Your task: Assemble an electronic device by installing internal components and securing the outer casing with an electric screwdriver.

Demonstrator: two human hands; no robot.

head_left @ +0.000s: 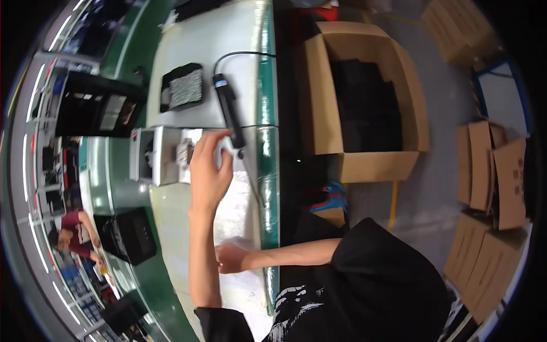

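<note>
cardboard box (379, 166) holds black pieces (367, 102) — left hand (208, 168) parted beside screwdriver (229, 107), right hand (232, 259) unclear

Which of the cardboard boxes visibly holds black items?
The large open-topped box beside the workbench: black items show inside it, while the cartons farther right show no such contents.

A slim black corded tool (229, 111) lies slightly aslant on the white worktop (238, 31).
</note>
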